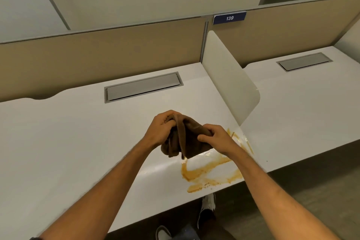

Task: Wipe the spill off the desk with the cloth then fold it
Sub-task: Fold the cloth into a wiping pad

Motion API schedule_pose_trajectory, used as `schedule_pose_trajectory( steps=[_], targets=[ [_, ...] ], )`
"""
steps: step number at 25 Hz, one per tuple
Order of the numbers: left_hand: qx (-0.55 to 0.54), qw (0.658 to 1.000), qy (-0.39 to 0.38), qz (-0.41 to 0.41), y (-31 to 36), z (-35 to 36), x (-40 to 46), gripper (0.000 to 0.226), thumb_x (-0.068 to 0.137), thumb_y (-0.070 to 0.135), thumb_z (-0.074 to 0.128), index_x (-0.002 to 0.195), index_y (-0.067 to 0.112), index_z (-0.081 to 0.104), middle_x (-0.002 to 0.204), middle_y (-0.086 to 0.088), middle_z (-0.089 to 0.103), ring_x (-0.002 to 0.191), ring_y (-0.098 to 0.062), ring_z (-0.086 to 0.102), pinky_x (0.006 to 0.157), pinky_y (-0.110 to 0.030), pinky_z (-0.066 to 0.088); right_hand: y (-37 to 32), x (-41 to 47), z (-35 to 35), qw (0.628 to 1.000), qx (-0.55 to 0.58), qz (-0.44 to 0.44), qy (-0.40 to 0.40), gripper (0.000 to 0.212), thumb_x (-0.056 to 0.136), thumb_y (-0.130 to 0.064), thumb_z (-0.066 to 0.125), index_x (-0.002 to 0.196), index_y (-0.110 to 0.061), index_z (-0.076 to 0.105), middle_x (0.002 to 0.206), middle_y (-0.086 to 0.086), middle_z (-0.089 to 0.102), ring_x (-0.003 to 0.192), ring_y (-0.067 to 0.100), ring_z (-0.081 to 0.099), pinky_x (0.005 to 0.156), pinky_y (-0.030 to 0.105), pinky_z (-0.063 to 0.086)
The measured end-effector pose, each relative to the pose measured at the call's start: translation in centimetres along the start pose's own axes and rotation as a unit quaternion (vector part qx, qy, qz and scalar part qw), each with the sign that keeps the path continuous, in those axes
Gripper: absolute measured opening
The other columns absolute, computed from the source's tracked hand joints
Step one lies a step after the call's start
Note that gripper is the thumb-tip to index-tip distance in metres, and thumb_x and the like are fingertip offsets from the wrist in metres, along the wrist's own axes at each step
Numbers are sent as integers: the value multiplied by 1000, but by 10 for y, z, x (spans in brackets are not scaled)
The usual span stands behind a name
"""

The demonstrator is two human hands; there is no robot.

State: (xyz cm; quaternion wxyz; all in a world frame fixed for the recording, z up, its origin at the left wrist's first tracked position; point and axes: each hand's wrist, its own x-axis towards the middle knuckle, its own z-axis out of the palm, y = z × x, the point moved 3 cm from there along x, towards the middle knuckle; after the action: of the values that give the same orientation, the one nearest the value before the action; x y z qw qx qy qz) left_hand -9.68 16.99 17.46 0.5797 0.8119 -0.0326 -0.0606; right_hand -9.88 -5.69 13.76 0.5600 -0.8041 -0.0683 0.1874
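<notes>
A bunched brown cloth [188, 140] hangs just above the white desk [68, 142], held between both hands. My left hand [161, 128] grips its upper left part. My right hand [216, 138] pinches its right edge. An orange-brown spill [204, 173] streaks the desk below and to the right of the cloth, near the front edge, and runs up toward the divider. Part of the spill is hidden behind my right forearm.
A white rounded divider panel [229, 78] stands to the right of the spill. A grey cable hatch [143, 86] sits at the back of the desk. A tan partition [97, 54] with a blue "139" label [229, 18] rises behind. Shoes [208, 202] show below the desk edge.
</notes>
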Motion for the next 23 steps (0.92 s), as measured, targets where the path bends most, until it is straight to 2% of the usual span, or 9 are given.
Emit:
schedule_pose_trajectory(
  steps=[2, 4, 8, 10, 12, 15, 18, 21, 23],
  targets=[
    [-9, 1000, -9, -16, -11, -17, -25, 25, 104, 17, 48, 99, 26, 70, 98, 6, 72, 94, -16, 68, 82, -29, 54, -12, -12, 14, 1000, -6, -12, 11, 12, 85, -21, 70, 93, -29, 75, 86, -8, 74, 82, 10, 71, 70, 27, 59],
    [-32, 998, -31, -35, -22, -30, -48, 25, 95, 29, 48, 99, 24, 72, 96, 3, 74, 93, -19, 70, 80, -34, 59, -25, -25, 24, 999, -7, -22, 31, 18, 83, -19, 71, 94, -32, 75, 90, -11, 74, 85, 6, 70, 71, 24, 58],
    [-44, 990, -117, -71, -37, -43, -76, 28, 93, 26, 53, 109, 21, 75, 108, 2, 76, 101, -22, 74, 97, -49, 60, -59, -43, 41, 999, -34, -41, -9, 18, 80, -23, 68, 90, -36, 74, 89, -15, 72, 86, 4, 69, 68, 18, 54],
    [-15, 986, -158, -45, -34, -38, -87, 32, 89, 42, 57, 108, 25, 75, 111, 4, 75, 110, -20, 70, 103, -42, 56, -78, -47, 51, 996, -52, -41, -63, 18, 80, -22, 67, 92, -32, 74, 90, -13, 72, 87, 12, 69, 70, 22, 54],
    [20, 983, -181, -21, -26, -29, -96, 48, 79, 64, 61, 112, 31, 71, 116, 7, 72, 115, -17, 66, 103, -35, 52, -95, -48, 59, 990, -80, -35, -114, 20, 80, -22, 67, 96, -31, 74, 92, -12, 72, 90, 18, 69, 72, 23, 54],
    [10, 982, -186, 6, -16, -18, -105, 60, 75, 68, 66, 119, 27, 67, 114, 3, 72, 106, -19, 70, 93, -29, 57, -111, -49, 67, 982, -105, -33, -156, 21, 82, -25, 67, 100, -33, 74, 95, -12, 73, 91, 18, 70, 72, 22, 57],
    [-39, 982, -180, -29, -17, -17, -113, 47, 77, 69, 65, 105, 32, 72, 98, 7, 78, 94, -16, 74, 81, -23, 59, -106, -48, 69, 992, -82, -27, -97, 24, 82, -29, 71, 105, -34, 75, 97, -10, 74, 93, 16, 71, 77, 24, 60],
    [-92, 983, -135, -78, -30, -20, -122, 50, 78, 70, 66, 106, 29, 74, 100, 5, 79, 99, -17, 75, 87, -29, 60, -75, -52, 72, 998, -46, 8, 49, 38, 86, -36, 75, 123, -31, 66, 114, -3, 69, 106, 18, 66, 91, 36, 57],
    [-143, 980, -98, -99, -37, -23, -126, 51, 83, 64, 70, 110, 21, 73, 104, 1, 79, 103, -20, 75, 88, -31, 61, -46, -60, 80, 992, 15, 55, 110, 41, 91, -46, 69, 128, -30, 60, 124, -1, 66, 108, 19, 67, 94, 39, 55]
  ],
)
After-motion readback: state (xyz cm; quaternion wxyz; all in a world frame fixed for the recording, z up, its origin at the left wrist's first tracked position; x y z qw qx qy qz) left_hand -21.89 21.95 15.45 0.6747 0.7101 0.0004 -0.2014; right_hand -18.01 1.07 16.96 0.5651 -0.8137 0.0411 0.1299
